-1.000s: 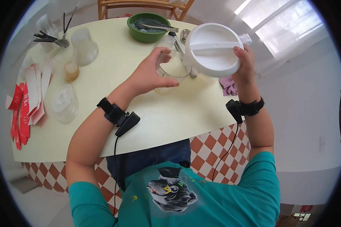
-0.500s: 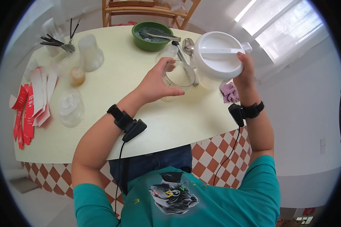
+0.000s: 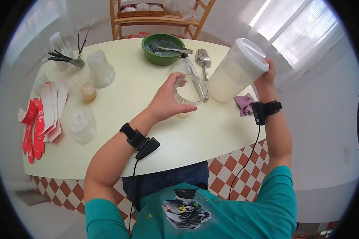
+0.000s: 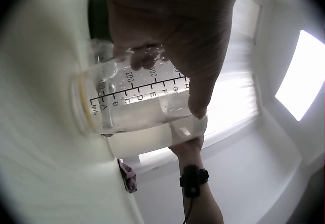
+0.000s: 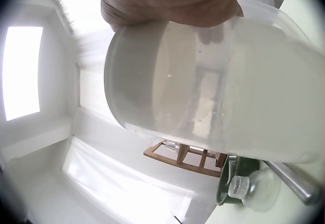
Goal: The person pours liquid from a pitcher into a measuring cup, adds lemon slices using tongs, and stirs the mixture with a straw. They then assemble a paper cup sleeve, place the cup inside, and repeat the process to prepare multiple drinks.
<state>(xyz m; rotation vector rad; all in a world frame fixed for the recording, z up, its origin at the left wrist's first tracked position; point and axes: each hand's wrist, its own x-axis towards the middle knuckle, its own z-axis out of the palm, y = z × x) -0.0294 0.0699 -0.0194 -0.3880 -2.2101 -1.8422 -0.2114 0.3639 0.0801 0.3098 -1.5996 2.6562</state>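
Note:
In the head view my left hand [image 3: 163,97] holds a clear measuring cup [image 3: 191,88], thumb on the near side and fingers on the far side. Black scale marks run up the measuring cup [image 4: 137,89] in the left wrist view, droplets dot its wall and an amber ring shows at its base. My right hand [image 3: 266,75] grips a large translucent pitcher [image 3: 232,75] near its white lid [image 3: 252,52]. The pitcher leans with its lid to the right and its base low over the table beside the cup. Pale, cloudy liquid shows inside the pitcher [image 5: 203,92].
Behind the cup lie a green bowl [image 3: 161,59] with tongs across it, a metal scoop [image 3: 203,60] and a clear bottle [image 5: 261,188]. A purple cloth [image 3: 244,104] is by the right wrist. Stacked cups [image 3: 100,68], a clear dome lid [image 3: 82,124] and red-white sleeves [image 3: 39,119] occupy the left.
The pitcher's lid has turned away from the camera toward the right, so its translucent side now shows. My left hand still holds the cup. The head view has tilted up a little.

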